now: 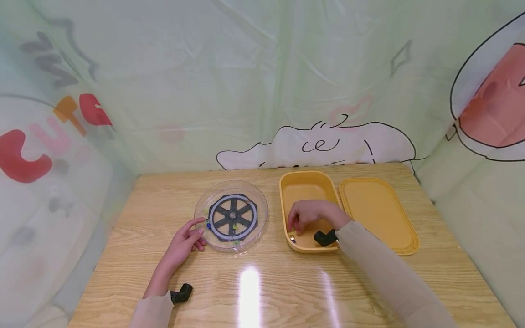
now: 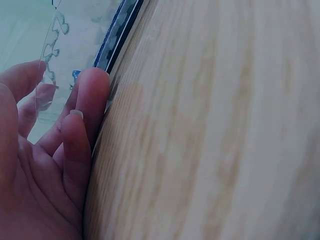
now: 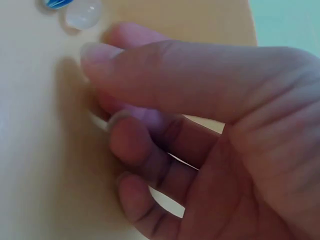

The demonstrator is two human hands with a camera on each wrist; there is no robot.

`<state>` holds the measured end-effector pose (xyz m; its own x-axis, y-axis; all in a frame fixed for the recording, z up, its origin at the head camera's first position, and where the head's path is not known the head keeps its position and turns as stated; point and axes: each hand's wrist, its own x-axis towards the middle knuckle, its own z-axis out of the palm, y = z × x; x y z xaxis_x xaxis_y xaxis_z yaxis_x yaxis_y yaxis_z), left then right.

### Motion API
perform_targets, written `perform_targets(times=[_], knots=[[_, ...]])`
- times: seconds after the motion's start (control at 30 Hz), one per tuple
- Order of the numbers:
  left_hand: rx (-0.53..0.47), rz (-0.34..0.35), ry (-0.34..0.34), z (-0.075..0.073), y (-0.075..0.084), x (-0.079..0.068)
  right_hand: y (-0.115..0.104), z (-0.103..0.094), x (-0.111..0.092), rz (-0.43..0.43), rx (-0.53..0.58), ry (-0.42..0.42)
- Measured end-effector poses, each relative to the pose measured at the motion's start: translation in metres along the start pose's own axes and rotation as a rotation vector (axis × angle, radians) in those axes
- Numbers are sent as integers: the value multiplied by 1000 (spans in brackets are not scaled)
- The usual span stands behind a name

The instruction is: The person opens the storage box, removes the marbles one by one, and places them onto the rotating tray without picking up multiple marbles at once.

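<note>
A round clear dish [image 1: 262, 200] lies on the table with a dark six-spoked wheel [image 1: 232, 215] in it. Several glass marbles sit in the dish, among them a blue marble [image 1: 208, 225] at its left side. My left hand [image 1: 184, 241] rests at the dish's left edge, fingers loosely bent against the clear wall. Inside the yellow box [image 1: 309, 180], my right hand [image 1: 305, 215] pinches a yellow marble [image 1: 293, 229] between thumb and index finger; the thumb hides it in the right wrist view. Close by lie a whitish marble [image 3: 83, 13] and a blue-and-white marble [image 3: 57, 3].
The yellow lid [image 1: 377, 209] lies flat just right of the box. Behind the wooden table [image 1: 164, 196] hangs a pale printed curtain [image 1: 184, 91], which also closes off both sides. A black wrist device [image 1: 326, 238] on my right arm overlaps the box's front.
</note>
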<state>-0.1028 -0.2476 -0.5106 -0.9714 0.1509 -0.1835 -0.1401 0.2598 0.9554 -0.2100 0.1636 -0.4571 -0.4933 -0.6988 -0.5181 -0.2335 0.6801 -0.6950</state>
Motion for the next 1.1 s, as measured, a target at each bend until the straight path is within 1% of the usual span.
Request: perform_targets(times=[0.3, 0.5, 0.73, 0.83, 0.9, 1.07, 1.1], knots=[[4, 1, 16, 1, -1, -2, -1, -1, 1, 3, -99, 106], [0, 18, 16, 1, -1, -2, 7, -1, 3, -3, -135, 180], [-7, 23, 5, 0, -2, -1, 10, -4, 1, -69, -167, 248], [-17, 13, 2, 0, -2, -1, 7, -6, -2, -81, -160, 268], [-17, 10, -5, 0, 6, -4, 4, -7, -4, -70, -132, 274], [-8, 20, -8, 0, 5, -3, -6, -8, -14, -84, -58, 309], [-6, 21, -6, 0, 1, -1, -7, -9, -15, -95, -51, 321]])
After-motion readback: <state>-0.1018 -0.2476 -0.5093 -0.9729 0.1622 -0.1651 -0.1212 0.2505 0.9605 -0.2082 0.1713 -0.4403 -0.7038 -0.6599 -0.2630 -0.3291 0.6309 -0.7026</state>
